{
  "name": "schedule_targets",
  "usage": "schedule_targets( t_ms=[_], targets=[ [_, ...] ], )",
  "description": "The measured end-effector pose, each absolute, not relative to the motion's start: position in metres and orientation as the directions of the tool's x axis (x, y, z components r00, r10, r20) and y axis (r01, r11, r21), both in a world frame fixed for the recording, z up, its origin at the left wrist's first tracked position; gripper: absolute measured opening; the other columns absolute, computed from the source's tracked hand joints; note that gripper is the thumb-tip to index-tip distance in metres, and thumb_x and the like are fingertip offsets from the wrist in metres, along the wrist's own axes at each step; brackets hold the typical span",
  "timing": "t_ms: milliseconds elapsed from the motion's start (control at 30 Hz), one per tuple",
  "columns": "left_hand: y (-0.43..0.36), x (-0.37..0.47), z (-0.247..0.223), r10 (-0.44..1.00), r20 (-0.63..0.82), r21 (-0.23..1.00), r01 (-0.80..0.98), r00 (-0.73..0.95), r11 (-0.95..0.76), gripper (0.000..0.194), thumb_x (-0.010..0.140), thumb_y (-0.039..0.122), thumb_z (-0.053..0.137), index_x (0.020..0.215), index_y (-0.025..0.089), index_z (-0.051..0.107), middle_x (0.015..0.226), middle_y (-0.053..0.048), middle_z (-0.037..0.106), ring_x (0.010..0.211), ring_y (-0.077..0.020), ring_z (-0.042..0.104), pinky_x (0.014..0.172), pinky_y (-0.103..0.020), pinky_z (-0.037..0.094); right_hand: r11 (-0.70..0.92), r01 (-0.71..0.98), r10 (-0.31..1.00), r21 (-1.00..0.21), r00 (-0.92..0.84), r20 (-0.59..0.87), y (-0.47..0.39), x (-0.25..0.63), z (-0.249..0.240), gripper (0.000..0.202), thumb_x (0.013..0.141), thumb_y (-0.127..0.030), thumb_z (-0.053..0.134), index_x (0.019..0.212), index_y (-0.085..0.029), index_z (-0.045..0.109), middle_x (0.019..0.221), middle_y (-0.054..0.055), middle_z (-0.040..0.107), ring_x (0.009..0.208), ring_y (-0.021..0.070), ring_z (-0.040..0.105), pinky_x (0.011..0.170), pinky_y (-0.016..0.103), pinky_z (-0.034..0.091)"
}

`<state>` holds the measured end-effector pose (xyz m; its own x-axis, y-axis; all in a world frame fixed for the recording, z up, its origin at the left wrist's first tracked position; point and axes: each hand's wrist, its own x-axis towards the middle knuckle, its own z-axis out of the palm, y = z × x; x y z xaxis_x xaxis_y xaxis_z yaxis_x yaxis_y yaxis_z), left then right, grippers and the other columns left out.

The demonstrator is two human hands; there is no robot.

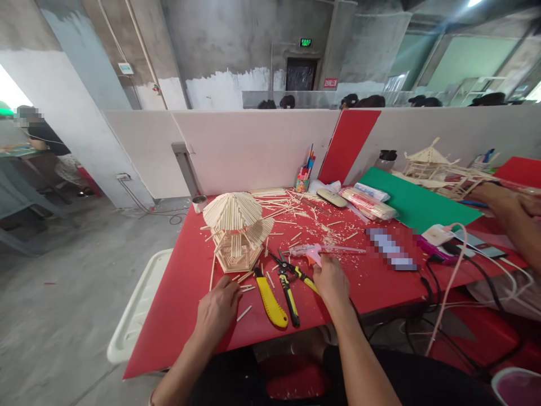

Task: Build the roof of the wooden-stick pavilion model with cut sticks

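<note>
My right hand (332, 283) is closed round the handle of a pink hot glue gun (311, 251), whose nozzle points left. My left hand (217, 307) is low over the table, fingers drawn together beside some short wooden sticks (247, 288); what is between its fingertips is hidden. Just beyond it stands a small pavilion model (233, 211) built of wooden sticks, with a ribbed cone roof and a many-sided base. Between my hands lie a yellow utility knife (271, 301) and pliers with yellow-black handles (289, 296).
Loose sticks (274, 193) and shavings cover the back of the red tabletop (169, 316). A pen cup (302, 181), a small tin (199, 203), packed sticks (367, 203) and a green board (422, 197) stand or lie around. Cables (454, 270) and another person's arm (513, 211) are at right.
</note>
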<state>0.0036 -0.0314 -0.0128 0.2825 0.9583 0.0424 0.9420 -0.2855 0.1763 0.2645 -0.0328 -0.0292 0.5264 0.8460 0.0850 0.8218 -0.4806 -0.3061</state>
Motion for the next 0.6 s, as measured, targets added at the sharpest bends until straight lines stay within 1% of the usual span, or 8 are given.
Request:
schedule_targets(
  t_ms=[133,233,300,333,433,533,600],
  targets=[
    [-0.032,-0.012,-0.015,0.971,0.107,0.224,0.947,0.212,-0.231,0.024,0.094,0.026,0.040,0.090,0.020,0.063,0.096,-0.005,0.063,0.078,-0.0177,0.063,0.059,-0.025,0.037,-0.445,0.837,0.848,-0.317,0.508,0.151,-0.039,0.253,-0.024,0.040,0.092,-0.022,0.042,0.131,-0.017,0.051,0.112,0.013,0.057,0.096,0.0211,0.060,0.070,0.027,0.042],
    [-0.030,-0.020,-0.019,0.974,0.114,0.237,0.946,0.197,-0.219,0.024,0.094,0.027,0.040,0.092,0.021,0.063,0.098,-0.004,0.063,0.079,-0.0176,0.063,0.058,-0.025,0.038,-0.404,0.848,0.807,-0.341,0.507,0.303,-0.046,0.246,-0.016,0.041,0.093,-0.024,0.040,0.132,-0.020,0.050,0.113,0.011,0.056,0.098,0.0210,0.058,0.071,0.028,0.042],
    [-0.029,-0.022,-0.020,0.974,0.108,0.241,0.945,0.199,-0.220,0.026,0.095,0.027,0.038,0.092,0.021,0.063,0.098,-0.004,0.063,0.080,-0.0172,0.063,0.058,-0.025,0.037,-0.396,0.844,0.745,-0.361,0.525,0.412,-0.050,0.245,-0.015,0.040,0.093,-0.025,0.041,0.131,-0.019,0.052,0.111,0.011,0.057,0.096,0.0218,0.058,0.069,0.028,0.041],
    [-0.029,-0.023,-0.020,0.975,0.101,0.240,0.946,0.200,-0.219,0.027,0.095,0.027,0.038,0.092,0.022,0.063,0.097,-0.004,0.063,0.079,-0.0170,0.063,0.058,-0.025,0.037,-0.406,0.836,0.714,-0.369,0.543,0.442,-0.051,0.246,-0.016,0.040,0.092,-0.025,0.042,0.130,-0.019,0.053,0.110,0.011,0.057,0.095,0.0221,0.058,0.067,0.028,0.041],
    [-0.028,-0.023,-0.018,0.974,0.080,0.220,0.950,0.210,-0.223,0.028,0.095,0.029,0.038,0.090,0.022,0.064,0.097,-0.004,0.062,0.079,-0.0168,0.063,0.057,-0.024,0.037,-0.503,0.783,0.663,-0.367,0.621,0.417,-0.053,0.254,-0.023,0.040,0.091,-0.026,0.044,0.129,-0.017,0.054,0.109,0.012,0.058,0.088,0.0224,0.060,0.063,0.029,0.040],
    [-0.029,-0.026,-0.016,0.971,0.079,0.200,0.951,0.226,-0.238,0.028,0.095,0.027,0.038,0.090,0.021,0.064,0.097,-0.004,0.062,0.079,-0.0166,0.063,0.058,-0.025,0.037,-0.576,0.747,0.655,-0.333,0.665,0.359,-0.052,0.264,-0.033,0.040,0.091,-0.026,0.044,0.126,-0.011,0.056,0.100,0.015,0.060,0.078,0.0233,0.060,0.059,0.031,0.038],
    [-0.031,-0.029,-0.014,0.970,0.083,0.187,0.952,0.229,-0.241,0.027,0.094,0.027,0.039,0.090,0.021,0.064,0.097,-0.004,0.061,0.078,-0.0166,0.062,0.059,-0.025,0.037,-0.579,0.751,0.668,-0.317,0.660,0.344,-0.051,0.269,-0.037,0.039,0.089,-0.024,0.046,0.121,-0.007,0.059,0.097,0.017,0.060,0.081,0.0260,0.060,0.061,0.032,0.039]
  ],
)
